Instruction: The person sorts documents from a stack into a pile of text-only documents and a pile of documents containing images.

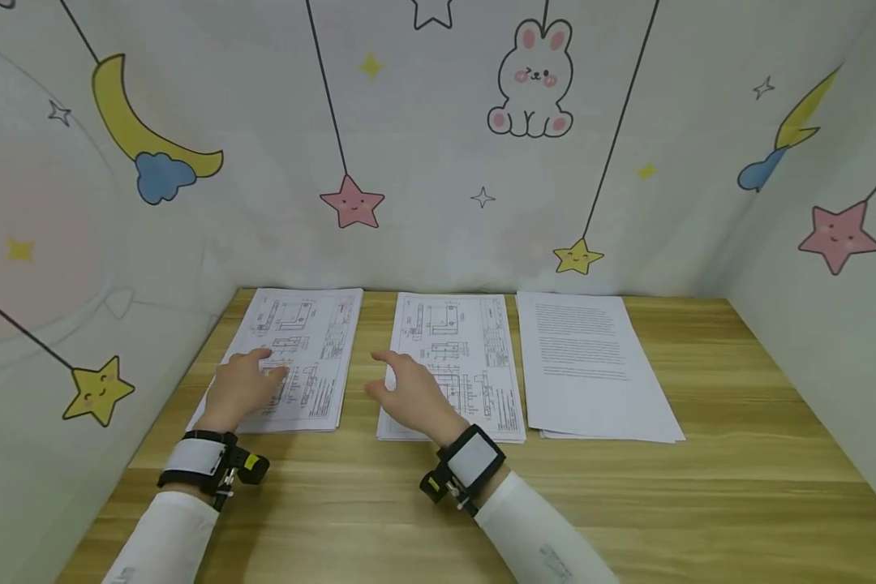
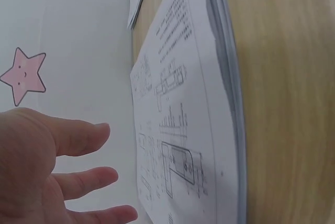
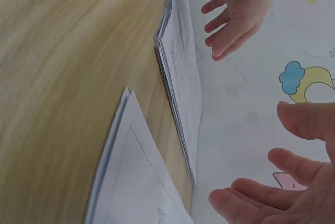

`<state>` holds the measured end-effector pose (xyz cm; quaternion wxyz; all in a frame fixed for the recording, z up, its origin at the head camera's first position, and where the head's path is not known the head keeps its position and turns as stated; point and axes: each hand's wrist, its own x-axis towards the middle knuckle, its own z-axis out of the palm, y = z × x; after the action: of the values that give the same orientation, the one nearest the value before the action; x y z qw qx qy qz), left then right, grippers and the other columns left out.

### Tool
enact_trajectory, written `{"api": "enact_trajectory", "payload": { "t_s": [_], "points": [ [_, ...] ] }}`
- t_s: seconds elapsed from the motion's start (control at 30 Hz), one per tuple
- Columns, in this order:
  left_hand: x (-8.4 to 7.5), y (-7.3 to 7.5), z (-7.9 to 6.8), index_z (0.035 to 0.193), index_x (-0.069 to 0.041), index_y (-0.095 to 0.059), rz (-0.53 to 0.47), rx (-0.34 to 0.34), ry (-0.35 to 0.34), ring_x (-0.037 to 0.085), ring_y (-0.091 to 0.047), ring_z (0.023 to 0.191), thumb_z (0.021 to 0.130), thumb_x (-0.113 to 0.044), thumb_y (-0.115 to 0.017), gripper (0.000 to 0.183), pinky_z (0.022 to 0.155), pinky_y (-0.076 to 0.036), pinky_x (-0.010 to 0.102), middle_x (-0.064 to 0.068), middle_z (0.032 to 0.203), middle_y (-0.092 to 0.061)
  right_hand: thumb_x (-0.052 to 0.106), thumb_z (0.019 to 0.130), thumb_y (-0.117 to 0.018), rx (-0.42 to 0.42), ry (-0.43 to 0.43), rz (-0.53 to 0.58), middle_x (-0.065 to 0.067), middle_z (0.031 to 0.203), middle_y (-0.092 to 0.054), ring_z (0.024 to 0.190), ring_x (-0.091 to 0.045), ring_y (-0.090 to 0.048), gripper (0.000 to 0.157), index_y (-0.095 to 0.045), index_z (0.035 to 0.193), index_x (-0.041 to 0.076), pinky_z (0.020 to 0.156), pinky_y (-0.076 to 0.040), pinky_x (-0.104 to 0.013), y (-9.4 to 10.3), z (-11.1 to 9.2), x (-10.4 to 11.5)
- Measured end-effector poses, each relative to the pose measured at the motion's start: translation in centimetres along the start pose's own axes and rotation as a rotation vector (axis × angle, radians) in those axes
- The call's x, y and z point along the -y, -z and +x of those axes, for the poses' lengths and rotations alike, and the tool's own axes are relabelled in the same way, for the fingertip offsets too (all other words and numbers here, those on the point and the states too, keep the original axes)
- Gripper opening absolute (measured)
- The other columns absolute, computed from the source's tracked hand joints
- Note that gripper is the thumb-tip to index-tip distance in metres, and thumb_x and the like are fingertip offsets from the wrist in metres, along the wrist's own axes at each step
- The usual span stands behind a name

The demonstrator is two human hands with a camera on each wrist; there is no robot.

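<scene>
Over the left stack of printed technical drawings is my left hand, its fingers apart and slightly bent. In the left wrist view that hand is raised off the paper stack and holds nothing. My right hand hovers above the left part of the middle stack of drawings, thumb and fingers spread. The right wrist view shows the right hand holding nothing, with a corner of the middle stack below it and the left stack beyond.
To the right lies a third stack, sheets of printed text, its lower sheets slightly askew. All three stacks lie on a wood-grain table. A white curtain-like backdrop with cartoon stars and a rabbit stands behind and at both sides.
</scene>
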<state>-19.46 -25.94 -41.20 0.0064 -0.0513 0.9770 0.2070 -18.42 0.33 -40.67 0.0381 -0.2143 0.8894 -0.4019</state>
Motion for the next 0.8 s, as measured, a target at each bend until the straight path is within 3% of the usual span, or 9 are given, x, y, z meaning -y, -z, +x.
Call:
{"api": "enact_trajectory", "payload": {
  "t_s": [0.2, 0.37, 0.57, 0.8],
  "points": [
    [1.7, 0.2, 0.4, 0.136, 0.014, -0.033, -0.008, 0.117, 0.075, 0.057, -0.041, 0.114, 0.093, -0.033, -0.047, 0.066, 0.088, -0.039, 0.065, 0.045, 0.131, -0.037, 0.03, 0.09, -0.057, 0.093, -0.048, 0.099, -0.01, 0.141, -0.049, 0.126, -0.025, -0.047, 0.055, -0.041, 0.14, 0.01, 0.102, -0.042, -0.043, -2.3, 0.8, 0.1],
    [2.9, -0.3, 0.6, 0.136, 0.017, -0.03, -0.011, 0.128, 0.085, 0.058, -0.033, 0.119, 0.092, -0.031, -0.048, 0.067, 0.095, -0.033, 0.068, 0.046, 0.134, -0.031, 0.035, 0.089, -0.057, 0.136, -0.113, 0.152, -0.011, 0.142, -0.048, 0.117, -0.021, -0.051, 0.06, -0.038, 0.142, 0.014, 0.099, -0.043, -0.043, -3.9, 1.3, 0.1],
    [3.5, -0.7, 0.7, 0.136, 0.018, -0.028, 0.001, 0.156, 0.079, 0.057, -0.035, 0.114, 0.088, -0.033, -0.054, 0.075, 0.094, -0.033, 0.068, 0.047, 0.133, -0.028, 0.033, 0.088, -0.059, 0.143, -0.176, 0.238, -0.008, 0.146, -0.043, 0.13, -0.022, -0.042, 0.06, -0.038, 0.142, 0.016, 0.106, -0.037, -0.044, -5.1, 1.8, 0.3],
    [4.0, -1.1, 0.7, 0.139, 0.016, -0.024, -0.024, 0.178, 0.077, 0.062, -0.024, 0.122, 0.087, -0.039, -0.056, 0.083, 0.097, -0.027, 0.071, 0.049, 0.139, -0.016, 0.033, 0.088, -0.059, 0.118, -0.237, 0.348, -0.006, 0.148, -0.039, 0.137, -0.022, -0.033, 0.059, -0.038, 0.142, 0.018, 0.111, -0.03, -0.045, -6.1, 2.3, 0.6]
  ]
}}
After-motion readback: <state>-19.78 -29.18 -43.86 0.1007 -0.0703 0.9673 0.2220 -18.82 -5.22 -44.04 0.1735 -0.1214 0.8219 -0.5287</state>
